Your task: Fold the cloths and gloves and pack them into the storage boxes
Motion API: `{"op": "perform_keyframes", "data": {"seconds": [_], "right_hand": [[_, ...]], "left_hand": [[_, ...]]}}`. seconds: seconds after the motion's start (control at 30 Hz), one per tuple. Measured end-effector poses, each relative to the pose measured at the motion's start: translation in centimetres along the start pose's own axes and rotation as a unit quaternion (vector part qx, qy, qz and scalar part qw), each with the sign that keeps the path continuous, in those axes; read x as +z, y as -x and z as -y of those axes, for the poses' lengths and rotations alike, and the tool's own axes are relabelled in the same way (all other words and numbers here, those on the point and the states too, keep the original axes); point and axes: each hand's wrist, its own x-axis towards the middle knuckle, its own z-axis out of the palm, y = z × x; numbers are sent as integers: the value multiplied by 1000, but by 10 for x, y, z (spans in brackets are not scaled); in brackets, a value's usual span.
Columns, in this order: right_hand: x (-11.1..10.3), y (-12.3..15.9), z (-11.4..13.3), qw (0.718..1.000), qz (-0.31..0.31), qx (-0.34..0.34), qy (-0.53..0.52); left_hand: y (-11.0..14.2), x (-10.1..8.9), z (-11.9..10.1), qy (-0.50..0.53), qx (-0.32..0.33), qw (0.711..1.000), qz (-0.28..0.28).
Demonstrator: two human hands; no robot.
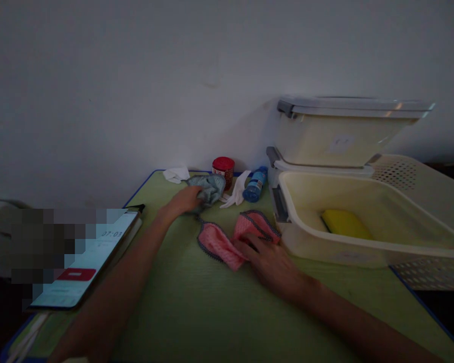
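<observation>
My left hand (187, 198) reaches to the back of the table, fingers closed on a crumpled grey-blue cloth (212, 187). Part of its fingertips is hidden in the folds. Nearer the middle lies a pink cloth (215, 241) with a dark checked border, bunched at its centre. My right hand (267, 259) pinches that bunched part with thumb and fingers. Behind the cloths stand a red-lidded jar (223, 171) and, to its right, a white glove-like cloth (237, 190) and a tilted blue bottle (256, 184).
An open cream bin (363, 244) with a yellow cloth or sponge (346, 224) inside stands on the right. Behind it is a lidded bin (333, 136). A phone (94, 257) leans at the left edge of the green table (196, 312). A white cloth (176, 174) lies far back.
</observation>
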Motion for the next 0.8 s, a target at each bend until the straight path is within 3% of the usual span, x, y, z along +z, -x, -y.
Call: {"op": "perform_keyframes", "data": {"seconds": [0.1,0.23,0.37,0.47,0.6,0.8], "right_hand": [[0,-3,-2,999,-9,-7,-49],[2,-12,-2,981,-19,33,-191],[4,-31,9,965,-24,47,-255],[7,-57,19,946,-29,-1,-324],[14,-106,24,937,-22,-27,-348],[20,-186,17,933,-41,33,-356]], "left_hand": [[2,-24,7,-1,-28,998,-54],[15,-71,16,19,-87,984,-156],[37,-108,19,164,-135,915,-342],[51,-123,16,243,-144,863,-419],[63,-133,10,308,-117,832,-447],[71,-139,1,320,-95,831,-445]]}}
